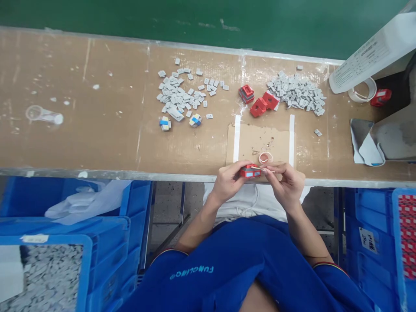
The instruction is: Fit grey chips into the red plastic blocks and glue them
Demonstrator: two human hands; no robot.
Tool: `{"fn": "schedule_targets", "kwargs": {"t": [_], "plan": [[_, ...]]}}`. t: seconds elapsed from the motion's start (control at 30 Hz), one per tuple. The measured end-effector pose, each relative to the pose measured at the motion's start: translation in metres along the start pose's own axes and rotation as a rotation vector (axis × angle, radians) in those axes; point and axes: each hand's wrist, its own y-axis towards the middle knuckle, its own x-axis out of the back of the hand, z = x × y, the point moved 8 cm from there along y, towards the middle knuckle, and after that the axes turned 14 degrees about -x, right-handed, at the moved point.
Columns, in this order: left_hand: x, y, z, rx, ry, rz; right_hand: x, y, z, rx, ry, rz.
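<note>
My left hand [227,182] is closed on a small red toy piece [250,172] with pale blue panels on its near side, held at the table's front edge. My right hand [286,181] pinches a thin whitish stick [258,168], whose tip reaches the top of the red piece. Just beyond the hands stands a small round cup [265,157] with reddish-brown contents, on a cardboard sheet [247,141] taped down by white strips. Farther back, several red toy pieces [259,107] lie beside a heap of small grey tiles [297,92].
Another grey tile pile [177,93] lies left of centre, near two blue-yellow-white blocks [195,120]. A large white bottle [370,54] leans at right by a tape roll [362,92]. Blue crates [107,242] flank me below the table. A clear plastic cup [43,115] lies far left.
</note>
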Motion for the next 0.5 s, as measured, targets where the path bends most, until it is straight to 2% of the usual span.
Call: {"fn": "schedule_targets", "kwargs": {"t": [0.13,0.33,0.5], "plan": [[0.000,-0.001,0.002,0.019,-0.021,-0.006,0.004,-0.003,0.002,0.025,0.000,0.011],[0.002,-0.005,0.010,0.061,-0.085,-0.050,0.029,0.007,-0.006,0.019,0.001,-0.131],[0.003,-0.004,0.012,0.071,-0.214,-0.071,0.015,0.013,-0.014,0.043,-0.141,-0.062]]}}
